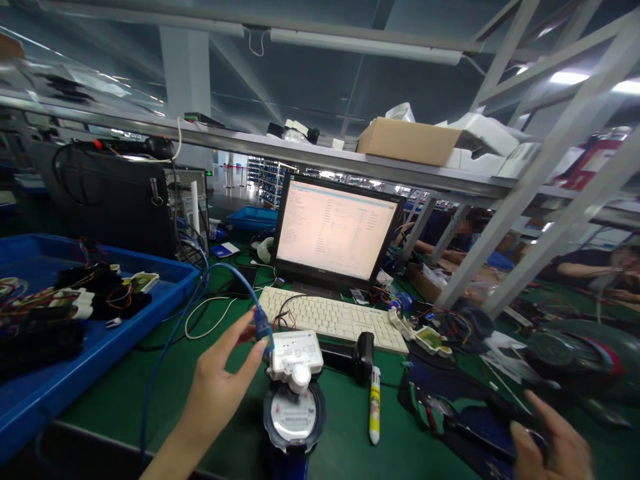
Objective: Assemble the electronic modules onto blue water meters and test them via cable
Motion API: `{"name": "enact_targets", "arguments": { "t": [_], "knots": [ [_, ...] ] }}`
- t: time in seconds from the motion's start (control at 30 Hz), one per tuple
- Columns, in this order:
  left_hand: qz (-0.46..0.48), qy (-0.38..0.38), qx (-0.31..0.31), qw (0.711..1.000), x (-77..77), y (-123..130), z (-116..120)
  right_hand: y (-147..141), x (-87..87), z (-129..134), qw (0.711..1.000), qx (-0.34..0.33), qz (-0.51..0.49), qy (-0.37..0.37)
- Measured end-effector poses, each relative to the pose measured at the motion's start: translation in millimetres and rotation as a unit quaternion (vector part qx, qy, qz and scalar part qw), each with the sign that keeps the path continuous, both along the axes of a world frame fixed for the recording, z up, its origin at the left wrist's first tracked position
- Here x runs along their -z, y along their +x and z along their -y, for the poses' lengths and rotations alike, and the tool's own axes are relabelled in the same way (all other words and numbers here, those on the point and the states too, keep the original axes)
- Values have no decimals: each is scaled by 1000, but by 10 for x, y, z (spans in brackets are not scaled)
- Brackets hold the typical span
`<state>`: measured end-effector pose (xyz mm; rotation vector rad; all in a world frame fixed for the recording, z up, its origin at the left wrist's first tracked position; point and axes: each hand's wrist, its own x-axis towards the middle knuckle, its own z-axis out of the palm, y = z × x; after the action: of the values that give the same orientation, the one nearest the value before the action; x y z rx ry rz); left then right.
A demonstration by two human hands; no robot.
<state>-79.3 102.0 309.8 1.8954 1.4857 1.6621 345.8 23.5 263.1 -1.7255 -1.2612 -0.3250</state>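
Observation:
My left hand (220,380) pinches a blue cable plug (261,325) between thumb and fingers. The plug's lower end is against the left side of a white labelled module (297,352); whether it is seated in it I cannot tell. This module rests on top of a round meter (293,415) with a dark rim and a blue body. At the lower right, my right hand (553,437) is blurred, thumb and forefinger apart, over a dark long-handled tool (475,433) on a dark cloth. Contact between that hand and the tool is unclear.
A multicolour pen (375,407) and a black scanner (350,357) lie right of the meter. Behind are a keyboard (330,317) and monitor (335,230). A blue tray (165,267) of wired parts stands left. Metal posts (530,160) rise on the right, near co-workers.

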Motion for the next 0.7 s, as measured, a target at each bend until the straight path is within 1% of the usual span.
{"name": "enact_targets", "arguments": {
  "t": [0.03, 0.07, 0.1, 0.13, 0.17, 0.2, 0.23, 0.3, 0.33, 0.37, 0.4, 0.43, 0.47, 0.53, 0.57, 0.6, 0.63, 0.67, 0.7],
  "knots": [
    [8, -15, -21, 1000, 32, -68, 19, -294, -47, -18, 996, -56, -74, -7],
    [6, -31, -38, 999, 73, -142, 34, -589, -75, -43, 980, -128, -150, -35],
    [-6, -49, -51, 998, 119, -219, 46, -878, -88, -75, 951, -204, -220, -74],
    [-31, -71, -61, 995, 168, -295, 55, -1154, -92, -111, 914, -268, -284, -108],
    [-66, -99, -71, 990, 219, -368, 60, -1412, -89, -151, 870, -325, -338, -150],
    [-105, -129, -83, 983, 267, -433, 65, -1646, -83, -191, 830, -358, -384, -187],
    [-146, -159, -94, 972, 310, -490, 68, -1852, -78, -229, 792, -376, -432, -212],
    [-220, -217, -104, 945, 378, -572, 73, -2172, -73, -295, 717, -397, -522, -237],
    [-246, -237, -101, 934, 400, -598, 75, -2287, -75, -319, 689, -401, -554, -240],
    [-264, -251, -94, 927, 417, -614, 75, -2376, -80, -337, 670, -399, -579, -239],
    [-273, -259, -84, 923, 428, -621, 77, -2443, -87, -350, 659, -394, -596, -235],
    [-274, -261, -74, 923, 437, -617, 81, -2494, -94, -358, 655, -383, -611, -224],
    [-266, -252, -69, 928, 447, -603, 90, -2534, -101, -363, 653, -368, -628, -209],
    [-213, -212, -71, 951, 479, -535, 137, -2593, -106, -367, 646, -337, -664, -170],
    [-158, -191, -66, 967, 506, -481, 179, -2617, -103, -367, 642, -323, -680, -148],
    [-82, -180, -52, 979, 543, -414, 233, -2637, -97, -365, 638, -308, -694, -127],
    [11, -190, -20, 981, 586, -337, 300, -2655, -88, -362, 636, -294, -705, -109],
    [125, -220, 28, 967, 635, -251, 375, -2669, -79, -354, 635, -285, -712, -96],
    [228, -271, 80, 932, 683, -161, 455, -2682, -71, -342, 638, -284, -710, -90]
  ]
}}
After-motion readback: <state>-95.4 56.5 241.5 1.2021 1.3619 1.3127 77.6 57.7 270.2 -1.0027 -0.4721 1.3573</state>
